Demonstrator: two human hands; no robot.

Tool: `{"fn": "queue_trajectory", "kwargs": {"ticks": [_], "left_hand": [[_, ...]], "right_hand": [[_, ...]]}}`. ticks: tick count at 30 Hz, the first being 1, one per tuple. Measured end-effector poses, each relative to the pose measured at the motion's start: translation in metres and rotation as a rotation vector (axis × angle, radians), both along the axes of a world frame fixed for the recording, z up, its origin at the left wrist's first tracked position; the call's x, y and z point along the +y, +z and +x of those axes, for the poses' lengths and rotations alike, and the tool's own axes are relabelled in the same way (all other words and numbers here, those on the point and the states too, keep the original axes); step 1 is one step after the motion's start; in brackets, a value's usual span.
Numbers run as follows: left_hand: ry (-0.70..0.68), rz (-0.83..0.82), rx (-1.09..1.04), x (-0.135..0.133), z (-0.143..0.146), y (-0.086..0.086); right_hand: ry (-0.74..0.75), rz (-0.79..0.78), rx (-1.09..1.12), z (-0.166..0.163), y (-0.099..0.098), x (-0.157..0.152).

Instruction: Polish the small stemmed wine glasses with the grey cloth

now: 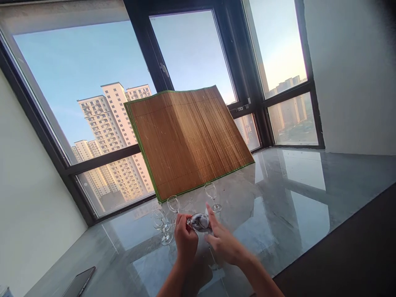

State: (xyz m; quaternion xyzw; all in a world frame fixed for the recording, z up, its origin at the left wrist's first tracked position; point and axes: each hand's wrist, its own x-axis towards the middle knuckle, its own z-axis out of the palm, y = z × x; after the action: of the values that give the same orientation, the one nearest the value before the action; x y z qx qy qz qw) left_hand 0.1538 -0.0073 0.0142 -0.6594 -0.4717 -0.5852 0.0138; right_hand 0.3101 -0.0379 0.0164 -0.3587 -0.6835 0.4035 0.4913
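A small stemmed wine glass (199, 222) lies sideways in the air between my hands, just above the grey tabletop. My left hand (186, 237) is closed round its stem end. At the mouth of the bowl is my right hand (224, 241), index finger along the far side and thumb on the near side; its other fingers are partly hidden. Something greyish shows inside the bowl, perhaps cloth, but I cannot make it out. Another wine glass (211, 193) stands upright just beyond my right hand. Several more stand left of my left hand, among them a wine glass (173, 203) and a nearer wine glass (159, 220).
A brown bamboo mat (188, 140) with green edging leans against the window frame behind the glasses. On the glossy grey tabletop (297, 169) a dark phone (78, 284) lies at the lower left. The table's edge runs along the lower right.
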Motion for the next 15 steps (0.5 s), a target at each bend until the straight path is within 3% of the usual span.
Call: {"fn": "queue_trajectory", "kwargs": {"ticks": [5, 10, 15], "left_hand": [[-0.123, -0.024, 0.011, -0.003, -0.002, 0.000], [-0.243, -0.101, -0.070, -0.005, -0.005, 0.002], [-0.467, -0.422, -0.396, 0.005, -0.005, -0.003]], "right_hand": [[0.126, 0.038, 0.099, 0.006, 0.001, -0.005], [0.204, -0.115, 0.266, 0.010, 0.006, -0.010], [0.219, -0.174, 0.456, 0.007, 0.015, -0.015]]}}
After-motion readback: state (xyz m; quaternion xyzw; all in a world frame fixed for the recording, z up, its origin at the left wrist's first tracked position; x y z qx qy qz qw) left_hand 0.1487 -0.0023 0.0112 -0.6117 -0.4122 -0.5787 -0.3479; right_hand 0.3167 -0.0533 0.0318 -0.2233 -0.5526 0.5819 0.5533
